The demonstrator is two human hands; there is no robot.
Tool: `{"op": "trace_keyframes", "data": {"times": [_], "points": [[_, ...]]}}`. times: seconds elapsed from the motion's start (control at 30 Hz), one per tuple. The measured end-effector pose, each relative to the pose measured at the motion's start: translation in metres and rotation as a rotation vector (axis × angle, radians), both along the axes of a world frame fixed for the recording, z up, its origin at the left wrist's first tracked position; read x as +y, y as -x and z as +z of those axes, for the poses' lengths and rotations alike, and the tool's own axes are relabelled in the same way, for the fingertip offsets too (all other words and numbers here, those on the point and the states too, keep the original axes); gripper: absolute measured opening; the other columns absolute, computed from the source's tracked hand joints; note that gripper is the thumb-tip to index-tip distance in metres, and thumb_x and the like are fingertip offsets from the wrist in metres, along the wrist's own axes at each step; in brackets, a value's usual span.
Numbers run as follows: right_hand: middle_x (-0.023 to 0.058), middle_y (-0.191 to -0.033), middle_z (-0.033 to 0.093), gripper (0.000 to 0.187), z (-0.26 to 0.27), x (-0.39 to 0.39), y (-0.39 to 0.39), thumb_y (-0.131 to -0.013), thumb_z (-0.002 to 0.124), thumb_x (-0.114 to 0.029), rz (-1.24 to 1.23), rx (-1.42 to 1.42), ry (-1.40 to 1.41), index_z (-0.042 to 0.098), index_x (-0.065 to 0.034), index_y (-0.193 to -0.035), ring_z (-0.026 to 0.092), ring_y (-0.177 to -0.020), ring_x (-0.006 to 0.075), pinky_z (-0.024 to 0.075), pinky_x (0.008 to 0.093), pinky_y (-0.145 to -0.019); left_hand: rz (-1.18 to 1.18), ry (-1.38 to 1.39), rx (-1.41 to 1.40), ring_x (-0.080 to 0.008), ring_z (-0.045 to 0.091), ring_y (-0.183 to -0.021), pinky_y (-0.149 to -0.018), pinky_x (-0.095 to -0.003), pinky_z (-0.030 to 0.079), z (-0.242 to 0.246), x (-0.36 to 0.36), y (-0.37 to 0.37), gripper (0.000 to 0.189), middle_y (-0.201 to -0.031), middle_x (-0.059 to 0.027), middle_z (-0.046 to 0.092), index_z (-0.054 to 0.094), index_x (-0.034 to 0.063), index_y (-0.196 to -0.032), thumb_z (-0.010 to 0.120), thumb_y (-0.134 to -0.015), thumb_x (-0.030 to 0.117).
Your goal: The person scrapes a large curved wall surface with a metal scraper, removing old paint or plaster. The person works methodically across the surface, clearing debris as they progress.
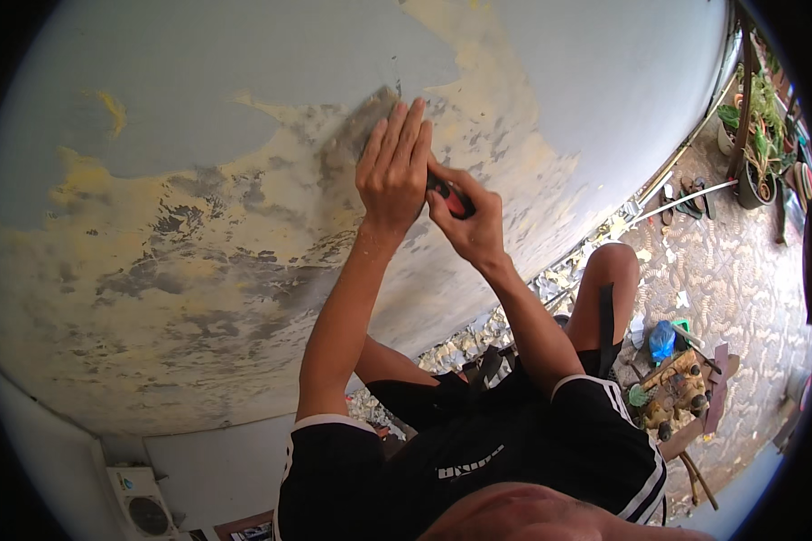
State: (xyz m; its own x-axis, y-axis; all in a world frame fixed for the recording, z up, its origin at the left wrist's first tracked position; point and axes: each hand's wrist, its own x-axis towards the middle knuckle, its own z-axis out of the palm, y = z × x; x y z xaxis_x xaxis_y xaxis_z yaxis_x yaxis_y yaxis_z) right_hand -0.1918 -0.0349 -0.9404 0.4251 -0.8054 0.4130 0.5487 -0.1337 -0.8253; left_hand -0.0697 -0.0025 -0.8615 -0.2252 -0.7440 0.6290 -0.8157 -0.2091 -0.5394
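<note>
My right hand [470,209] is closed around the red and black handle of a scraper [457,201], held against a wall [298,203]. My left hand [394,162] lies flat over the tool's front part, its fingers straight and pointing up the wall. The left thumb is hidden, so its hold cannot be told. Beside the left fingers is a blurred grey-brown patch [355,132], which may be the blade or its shadow. Pale blue paint [325,47] covers the upper wall. Around and below my hands the surface is bare, yellowish and cream with dark stains.
Paint flakes [474,345] lie along the wall's foot. On the patterned floor [704,270] are a wooden piece with knobs [677,392], a blue plastic bag [662,341] and sandals [693,196]. Potted plants [758,182] stand at right. An air-conditioner unit [142,504] is at lower left.
</note>
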Motion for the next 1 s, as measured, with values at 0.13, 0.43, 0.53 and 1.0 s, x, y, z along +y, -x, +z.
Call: {"op": "trace_keyframes", "data": {"times": [0.13, 0.43, 0.53, 1.0], "points": [[0.0009, -0.08, 0.068, 0.042, -0.002, 0.007, -0.006, -0.09, 0.073, 0.0, 0.028, -0.024, -0.023, 0.071, -0.004, -0.132, 0.051, -0.075, 0.0017, 0.0463, 0.0188, -0.069, 0.031, -0.02, -0.003, -0.0259, 0.07, -0.125, -0.106, -0.0415, 0.053, 0.001, 0.008, 0.002, 0.021, -0.132, -0.0047, 0.074, 0.08, 0.0115, -0.107, 0.068, -0.09, 0.012], [0.005, -0.087, 0.074, 0.04, -0.008, 0.009, -0.003, -0.092, 0.072, 0.0, 0.021, -0.052, -0.021, 0.07, -0.0013, -0.132, 0.063, -0.082, 0.0042, 0.0523, 0.021, -0.075, 0.004, -0.032, 0.032, -0.0265, 0.068, -0.128, -0.106, -0.042, 0.053, -0.01, 0.009, 0.003, 0.019, -0.132, -0.0059, 0.074, 0.079, 0.0104, -0.104, 0.067, -0.089, 0.013], [0.0131, -0.087, 0.076, 0.039, 0.016, -0.017, -0.006, -0.091, 0.075, -0.01, -0.017, 0.021, -0.011, 0.072, -0.0082, -0.13, 0.062, -0.069, 0.0094, 0.0546, 0.0266, -0.069, -0.061, 0.027, -0.021, -0.0254, 0.069, -0.126, -0.105, -0.0398, 0.054, 0.028, -0.02, 0.005, 0.017, -0.133, -0.0063, 0.074, 0.078, 0.0053, -0.104, 0.066, -0.093, 0.009], [0.0053, -0.097, 0.077, 0.04, -0.048, 0.018, -0.013, -0.094, 0.07, 0.003, -0.045, 0.006, -0.237, 0.068, 0.0011, -0.134, 0.065, -0.088, 0.0061, 0.0534, 0.0223, -0.081, -0.089, -0.178, 0.071, -0.0226, 0.067, -0.129, -0.109, -0.0388, 0.052, -0.043, -0.009, -0.003, 0.025, -0.137, -0.0053, 0.072, 0.078, 0.0062, -0.111, 0.068, -0.088, 0.008]]}}
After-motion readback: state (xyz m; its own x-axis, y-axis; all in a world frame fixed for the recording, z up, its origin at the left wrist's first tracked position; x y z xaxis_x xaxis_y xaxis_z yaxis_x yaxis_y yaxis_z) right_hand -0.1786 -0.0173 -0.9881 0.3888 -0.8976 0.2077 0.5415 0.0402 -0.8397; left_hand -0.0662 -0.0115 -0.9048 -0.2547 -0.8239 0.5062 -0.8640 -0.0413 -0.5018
